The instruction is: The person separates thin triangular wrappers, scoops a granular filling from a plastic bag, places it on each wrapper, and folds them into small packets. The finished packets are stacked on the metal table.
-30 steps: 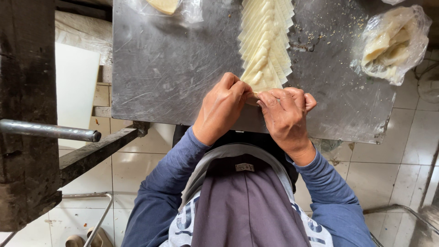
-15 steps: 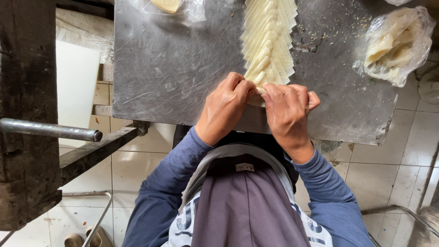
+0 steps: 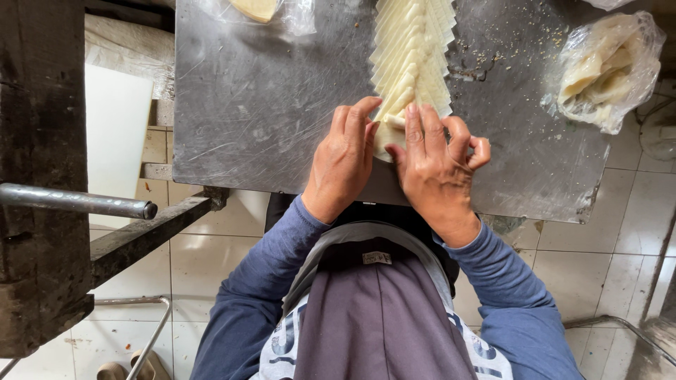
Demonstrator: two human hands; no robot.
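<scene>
Both hands pinch folded dough
Left hand (image 3: 343,165) and right hand (image 3: 434,165) grip the pleated dough strip's (image 3: 412,56) near end; the strip runs far across the metal table (image 3: 253,105).

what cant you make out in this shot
- Near end of the pleated dough strip, head view: covered by the left hand and right hand.
- Strip's far end: cut off by the top edge.
- Contents of the plastic bag: blurred by crinkled film.

Bare steel table (image 3: 253,112) open to the left of the left hand (image 3: 343,163), pleated dough strip (image 3: 412,56) blocking the centre, bagged dough (image 3: 607,70) crowding the right edge beyond the right hand (image 3: 434,169), narrow scattered-crumb lane between strip and bag, second bag (image 3: 271,10) at far edge.
</scene>
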